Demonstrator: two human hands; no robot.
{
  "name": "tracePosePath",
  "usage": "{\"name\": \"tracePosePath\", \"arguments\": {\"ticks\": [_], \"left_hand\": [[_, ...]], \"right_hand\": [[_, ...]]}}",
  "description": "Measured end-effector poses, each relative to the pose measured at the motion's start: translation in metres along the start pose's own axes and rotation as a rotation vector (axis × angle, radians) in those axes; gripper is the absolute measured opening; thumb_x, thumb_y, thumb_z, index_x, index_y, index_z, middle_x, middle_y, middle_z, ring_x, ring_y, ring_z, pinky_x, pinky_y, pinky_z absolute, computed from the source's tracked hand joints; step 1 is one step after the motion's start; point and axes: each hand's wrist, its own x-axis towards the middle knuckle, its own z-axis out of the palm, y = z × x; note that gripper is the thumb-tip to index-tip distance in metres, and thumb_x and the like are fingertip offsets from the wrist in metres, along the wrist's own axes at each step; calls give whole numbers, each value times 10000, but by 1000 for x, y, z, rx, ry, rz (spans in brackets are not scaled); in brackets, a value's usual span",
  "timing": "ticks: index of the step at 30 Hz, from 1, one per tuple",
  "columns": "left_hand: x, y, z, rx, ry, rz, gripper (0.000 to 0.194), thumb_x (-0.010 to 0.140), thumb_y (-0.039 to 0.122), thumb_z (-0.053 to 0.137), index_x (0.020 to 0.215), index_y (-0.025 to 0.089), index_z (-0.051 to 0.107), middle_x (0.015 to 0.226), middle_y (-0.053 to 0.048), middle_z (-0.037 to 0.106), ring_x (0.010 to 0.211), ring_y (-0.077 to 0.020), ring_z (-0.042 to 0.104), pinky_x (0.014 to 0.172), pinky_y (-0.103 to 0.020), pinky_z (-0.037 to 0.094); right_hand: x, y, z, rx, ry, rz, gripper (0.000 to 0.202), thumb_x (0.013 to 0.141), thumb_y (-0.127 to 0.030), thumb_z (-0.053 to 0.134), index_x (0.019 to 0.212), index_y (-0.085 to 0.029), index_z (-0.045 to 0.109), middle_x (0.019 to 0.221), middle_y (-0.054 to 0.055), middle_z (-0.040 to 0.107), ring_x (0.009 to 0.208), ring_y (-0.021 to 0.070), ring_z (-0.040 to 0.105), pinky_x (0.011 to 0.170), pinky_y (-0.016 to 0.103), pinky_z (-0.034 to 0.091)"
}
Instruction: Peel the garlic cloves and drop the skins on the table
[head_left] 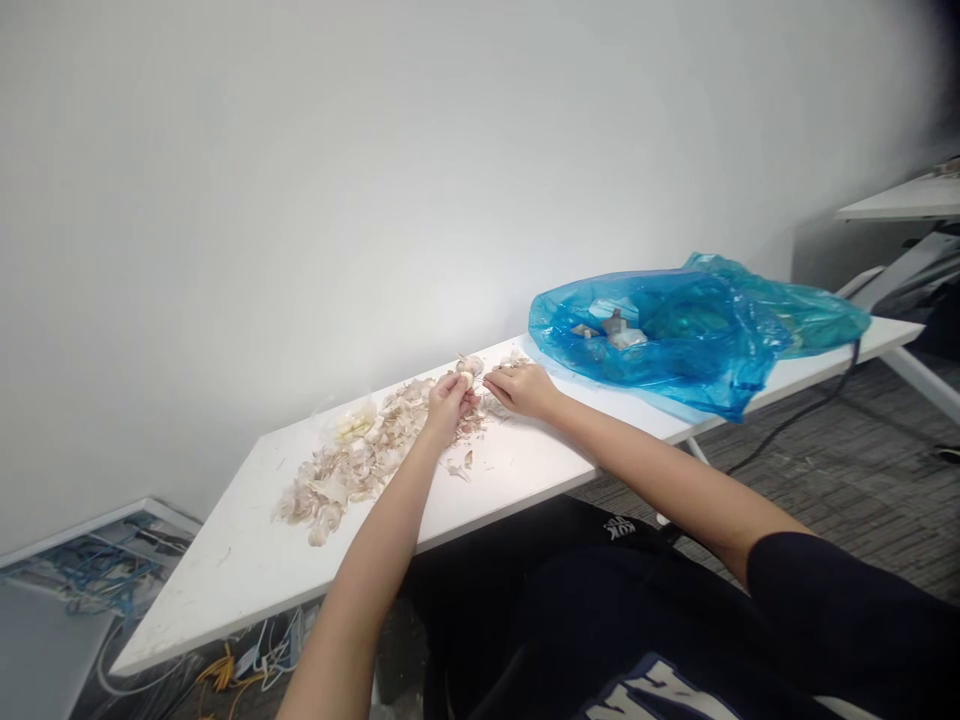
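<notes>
My left hand (448, 402) pinches a pale garlic clove (469, 380) between thumb and fingers above the table. Just to its right, my right hand (527, 390) has its fingers pressed together, pointing toward the clove; anything in them is too small to make out. Behind the clove lies a garlic bulb (471, 363). Papery garlic skins (360, 462) are heaped left of my left hand, with smaller scraps under and around both hands. A clear bag with pale yellowish cloves (355, 424) rests at the back of the heap.
A large blue plastic bag (675, 330) lies with its mouth toward me, some scraps inside. The white table (225, 580) stands against a plain wall. Tangled cables (225, 670) are on the floor below its left end. Another white table (900, 198) stands at far right.
</notes>
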Motion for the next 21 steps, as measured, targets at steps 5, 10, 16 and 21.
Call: {"name": "tracePosePath", "arguments": {"ticks": [5, 10, 16, 21], "left_hand": [[0, 1, 0, 3, -16, -3, 434, 669, 452, 778, 953, 158, 632, 790, -14, 623, 596, -70, 605, 589, -188, 483], [-2, 3, 2, -5, -40, 13, 451, 667, 442, 780, 986, 162, 629, 769, -8, 619, 611, -78, 612, 569, -178, 465], [-3, 4, 2, 25, -27, 15, 472, 683, 451, 767, 1034, 168, 628, 719, -2, 614, 629, -83, 616, 581, -174, 465], [-5, 5, 3, 89, -20, 70, 465, 693, 467, 755, 1044, 179, 652, 721, -5, 619, 638, -83, 609, 588, -178, 477]], "right_hand": [[0, -1, -2, 5, -6, -1, 396, 982, -361, 361, 892, -166, 694, 840, 66, 716, 716, 135, 597, 620, 241, 284], [1, -3, -5, -2, -9, -5, 385, 974, -365, 374, 878, -179, 697, 828, 57, 717, 709, 135, 597, 623, 240, 288], [1, -3, -5, -1, -4, -3, 393, 972, -363, 370, 888, -173, 704, 826, 60, 720, 707, 136, 599, 623, 241, 297], [0, -2, -3, -3, -9, 13, 390, 967, -361, 377, 888, -167, 707, 832, 72, 722, 698, 134, 595, 621, 239, 306]]}}
